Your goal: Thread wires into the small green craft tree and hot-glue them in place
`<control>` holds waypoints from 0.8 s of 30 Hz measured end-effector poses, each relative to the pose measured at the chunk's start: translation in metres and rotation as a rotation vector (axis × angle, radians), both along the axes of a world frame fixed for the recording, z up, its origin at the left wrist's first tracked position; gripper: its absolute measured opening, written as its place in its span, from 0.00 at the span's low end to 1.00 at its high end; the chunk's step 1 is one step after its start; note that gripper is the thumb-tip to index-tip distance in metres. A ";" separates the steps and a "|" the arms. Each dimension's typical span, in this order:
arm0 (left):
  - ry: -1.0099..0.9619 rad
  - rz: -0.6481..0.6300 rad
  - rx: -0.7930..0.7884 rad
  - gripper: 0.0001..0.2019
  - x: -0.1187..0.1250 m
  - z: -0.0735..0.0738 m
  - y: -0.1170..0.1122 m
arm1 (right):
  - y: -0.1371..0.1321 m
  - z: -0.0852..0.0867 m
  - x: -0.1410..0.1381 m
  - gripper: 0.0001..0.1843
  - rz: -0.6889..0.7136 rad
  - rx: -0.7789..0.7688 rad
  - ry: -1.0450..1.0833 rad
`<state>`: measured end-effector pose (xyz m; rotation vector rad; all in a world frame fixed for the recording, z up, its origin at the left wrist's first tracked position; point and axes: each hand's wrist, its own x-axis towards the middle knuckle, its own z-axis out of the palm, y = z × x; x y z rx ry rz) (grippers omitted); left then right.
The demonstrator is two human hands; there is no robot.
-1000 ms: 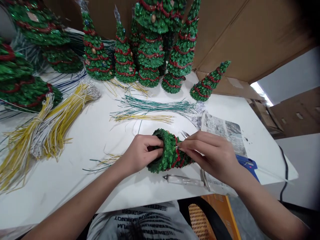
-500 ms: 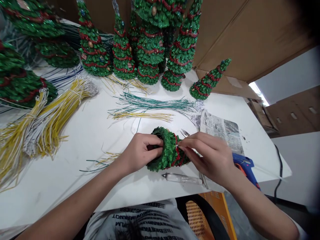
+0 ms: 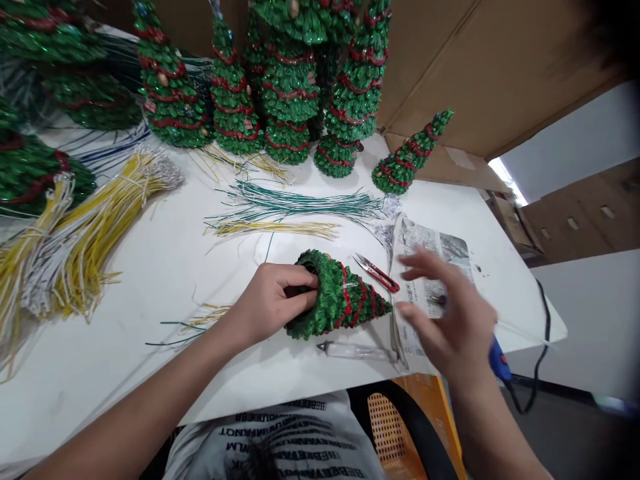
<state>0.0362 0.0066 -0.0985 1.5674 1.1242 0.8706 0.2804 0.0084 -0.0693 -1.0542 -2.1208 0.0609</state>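
A small green Christmas tree figure with red garlands lies on its side, its tip pointing right. My left hand grips it at the hollow base, the fingertips reaching inside the rim and partly hidden there. A short pale piece sticks out by the upper garland. My right hand is apart from the tree, open and slightly blurred, over the newspaper and beside the blue glue gun, which it mostly covers. Red-handled thread snips lie just above the tree's tip. A clear pen-like tool rests below it.
Green wires and yellow wires lie across the white table. A thick yellow-and-white wire bundle is at left. Several finished-looking trees stand at the back before cardboard. A black cable hangs at right.
My right hand has let go of the pale piece at the garland and moved right, fingers opening, towards the glue gun. My left hand still holds the tree. The camera view has shifted slightly.
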 end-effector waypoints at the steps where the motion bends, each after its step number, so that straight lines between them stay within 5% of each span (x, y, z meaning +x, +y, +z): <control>1: 0.001 0.002 0.004 0.10 0.000 0.000 0.000 | -0.003 -0.004 0.014 0.25 -0.168 -0.006 0.070; 4: 0.002 0.000 0.013 0.10 -0.001 -0.002 0.001 | -0.012 -0.018 0.060 0.20 -0.789 -0.041 0.075; 8: -0.001 0.003 0.022 0.10 -0.001 -0.006 0.003 | -0.032 -0.034 0.104 0.26 -1.112 -0.153 -0.081; 18: 0.038 0.023 0.014 0.09 -0.002 -0.005 0.003 | -0.046 -0.051 0.112 0.45 -1.307 -0.573 -0.296; 24: 0.065 0.011 0.063 0.11 -0.001 -0.003 0.004 | -0.049 -0.056 0.122 0.38 -1.294 -0.648 -0.326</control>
